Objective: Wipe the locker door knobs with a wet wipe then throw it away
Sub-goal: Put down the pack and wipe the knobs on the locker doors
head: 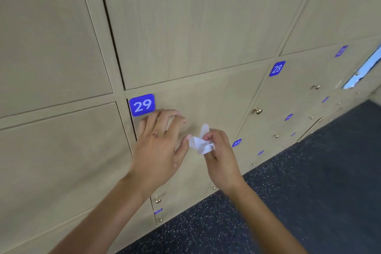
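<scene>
Head view: we note the right hand (pixel 219 150) pinching a crumpled white wet wipe (pixel 201 144) between thumb and fingers, in front of the beige wood-grain locker door (pixel 206 101) marked by a blue rounded label 29 (pixel 141 105). The left hand (pixel 158 142) is released, fingers spread, its thumb tip touching the wipe's edge; it holds nothing. We judge the wipe is being readied, and it should be bunched over the fingertips so it wraps a knob fully. The nearest exposed small brass knob (pixel 257 111) sits to the right, below the blue label 28 (pixel 277 68); further knobs (pixel 158 200) show lower down. We see no knob on door 29; the hands may cover it. No bin appears on the dark speckled floor (pixel 309 192).
</scene>
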Demonstrator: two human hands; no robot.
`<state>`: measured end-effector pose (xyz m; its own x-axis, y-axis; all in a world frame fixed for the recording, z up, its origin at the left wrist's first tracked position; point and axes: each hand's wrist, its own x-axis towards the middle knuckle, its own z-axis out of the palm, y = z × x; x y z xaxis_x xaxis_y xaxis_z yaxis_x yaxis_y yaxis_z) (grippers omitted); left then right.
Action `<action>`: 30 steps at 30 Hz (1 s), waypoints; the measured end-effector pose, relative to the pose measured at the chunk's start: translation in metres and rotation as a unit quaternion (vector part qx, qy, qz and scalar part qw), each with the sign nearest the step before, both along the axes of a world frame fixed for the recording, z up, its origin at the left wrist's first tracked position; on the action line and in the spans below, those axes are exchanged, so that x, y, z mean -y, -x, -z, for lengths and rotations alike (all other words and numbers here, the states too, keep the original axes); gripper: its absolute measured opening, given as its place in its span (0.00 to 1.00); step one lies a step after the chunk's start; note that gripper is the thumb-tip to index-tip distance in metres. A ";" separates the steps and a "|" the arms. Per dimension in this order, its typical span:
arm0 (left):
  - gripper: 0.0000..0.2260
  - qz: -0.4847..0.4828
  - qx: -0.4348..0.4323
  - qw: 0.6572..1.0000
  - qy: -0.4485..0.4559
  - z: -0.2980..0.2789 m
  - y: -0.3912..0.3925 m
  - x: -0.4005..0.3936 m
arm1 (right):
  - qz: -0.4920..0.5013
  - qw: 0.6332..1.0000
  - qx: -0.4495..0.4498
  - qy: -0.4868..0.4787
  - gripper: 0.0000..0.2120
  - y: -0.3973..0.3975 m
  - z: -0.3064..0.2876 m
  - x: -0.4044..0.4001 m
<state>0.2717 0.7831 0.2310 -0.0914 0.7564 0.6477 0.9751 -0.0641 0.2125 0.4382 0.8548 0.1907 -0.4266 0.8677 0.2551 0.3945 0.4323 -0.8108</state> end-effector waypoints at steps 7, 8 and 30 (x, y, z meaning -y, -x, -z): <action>0.12 0.047 0.009 0.999 0.020 0.001 -0.005 -0.034 | 0.069 0.997 0.009 -0.023 0.12 -0.011 0.005 -0.032; 0.12 0.052 0.010 0.998 0.025 0.001 -0.007 -0.039 | 0.074 0.997 0.008 -0.021 0.12 -0.013 0.006 -0.036; 0.17 -0.066 0.031 0.997 -0.003 0.003 -0.122 -0.160 | -0.004 0.981 -0.091 0.170 0.13 -0.109 0.026 -0.186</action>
<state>0.3936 0.9435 0.2279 -0.2291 0.7308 0.6430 0.9603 0.0617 0.2721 0.5471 1.0407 0.1650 -0.4070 0.9131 0.0251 0.2269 0.1277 -0.9655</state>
